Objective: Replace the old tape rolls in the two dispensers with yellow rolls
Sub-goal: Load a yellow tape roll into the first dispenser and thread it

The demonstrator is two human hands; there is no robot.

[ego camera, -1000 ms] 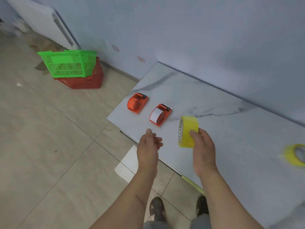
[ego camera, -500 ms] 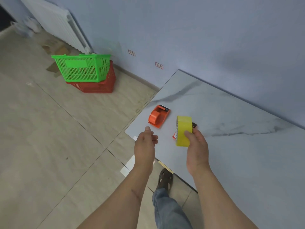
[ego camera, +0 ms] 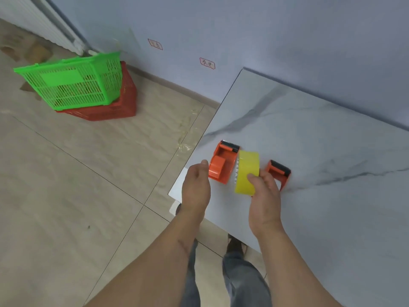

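Two orange tape dispensers lie near the left corner of the marble table [ego camera: 309, 134]. The left dispenser [ego camera: 222, 163] is in full view, its black cutter end pointing away from me. The right dispenser [ego camera: 278, 172] is partly hidden behind my right hand and the roll. My right hand [ego camera: 264, 196] holds a yellow tape roll [ego camera: 246, 171] upright on its edge, between the two dispensers and above them. My left hand [ego camera: 195, 188] hovers just left of the left dispenser with fingers loosely curled and nothing in it; its thumb tip is close to the dispenser's side.
A green plastic basket [ego camera: 70, 85] sits on a red basket [ego camera: 110, 111] on the tiled floor at the left, by the wall. A radiator [ego camera: 42, 21] stands behind them. The table's left edge runs close beside the dispensers. My legs and feet show below the table edge.
Both hands have moved forward to the dispensers. The yellow roll, carried in my right hand, now sits between the two dispensers. The view has shifted left, so the second yellow roll is out of sight.
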